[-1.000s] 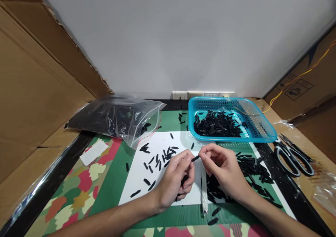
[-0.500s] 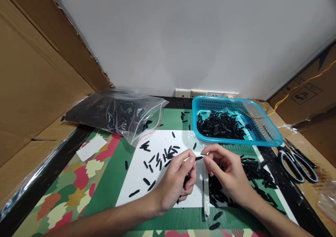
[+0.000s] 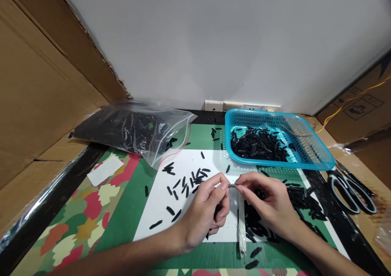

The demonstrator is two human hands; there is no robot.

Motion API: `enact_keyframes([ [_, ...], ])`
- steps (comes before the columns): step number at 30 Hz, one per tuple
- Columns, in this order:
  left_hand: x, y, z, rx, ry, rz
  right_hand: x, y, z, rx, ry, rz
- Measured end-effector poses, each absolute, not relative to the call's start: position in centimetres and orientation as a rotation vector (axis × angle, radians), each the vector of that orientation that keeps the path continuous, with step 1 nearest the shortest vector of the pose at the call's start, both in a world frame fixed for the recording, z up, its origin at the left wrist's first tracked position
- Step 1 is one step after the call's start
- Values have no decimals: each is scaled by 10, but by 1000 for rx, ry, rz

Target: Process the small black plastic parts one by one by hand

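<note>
Between my hands is a small, narrow black piece [image 3: 232, 185], its kind unclear. My left hand [image 3: 210, 211] pinches one end with thumb and forefinger, while its other fingers curl over more black pieces in the palm. At the other end, my right hand [image 3: 265, 194] grips it between thumb and fingertips. Beneath them lies a white sheet [image 3: 152, 202] with several loose black pieces [image 3: 198, 177] on its left part. A dark heap of the same pieces [image 3: 255, 223] lies under my right hand, partly hidden. A thin whitish strip [image 3: 242, 231] runs lengthwise beside that heap.
A blue basket [image 3: 281, 164] of black pieces stands at the back right. Scissors [image 3: 348, 194] lie right of it. A clear zip bag [image 3: 128, 131] full of dark pieces rests at the back left, near a white card [image 3: 105, 170]. Cardboard [image 3: 39, 64] walls the left side.
My right hand's fingertips have closed on the free end of the black piece, which now looks greyer and turned. The left hand keeps its pinch; the view has shifted slightly.
</note>
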State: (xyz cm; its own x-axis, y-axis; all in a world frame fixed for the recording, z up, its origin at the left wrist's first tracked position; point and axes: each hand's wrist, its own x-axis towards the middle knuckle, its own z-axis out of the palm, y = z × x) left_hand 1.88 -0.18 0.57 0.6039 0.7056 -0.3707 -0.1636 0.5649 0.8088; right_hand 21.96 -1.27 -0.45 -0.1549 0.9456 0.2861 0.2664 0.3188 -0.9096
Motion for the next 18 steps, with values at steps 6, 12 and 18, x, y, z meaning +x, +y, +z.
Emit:
enact_keyframes([
  [6, 19, -2, 6, 814, 762, 568, 222, -15, -6, -1093, -1719, 795],
  [12, 18, -3, 4, 821, 765, 560, 224, -14, -7, -1061, -1828, 614],
  [18, 17, -4, -1, 813, 768, 573, 223, -10, -7, -1012, -1908, 533],
])
